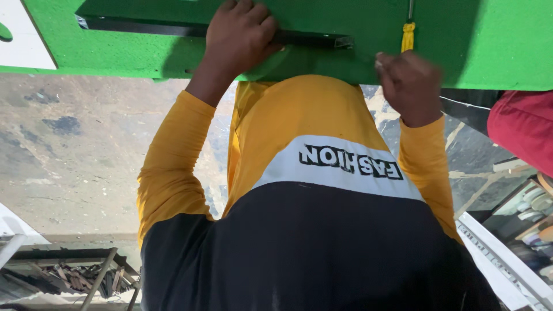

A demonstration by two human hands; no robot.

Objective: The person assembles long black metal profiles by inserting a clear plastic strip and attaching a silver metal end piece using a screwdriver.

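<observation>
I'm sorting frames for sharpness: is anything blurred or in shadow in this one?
Head view: the right hand is smeared by motion blur at the green table's edge, while the left hand on the black bar is sharp; the left hand and arm cast a dark shadow on the green surface; the yellow sleeves are evenly lit; no glare.

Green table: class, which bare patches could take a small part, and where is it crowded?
Bare green table lies right of the yellow tassel, and between the white sheet and the black bar. It is crowded mid-table, where left hand presses the bar beside right hand.
</observation>
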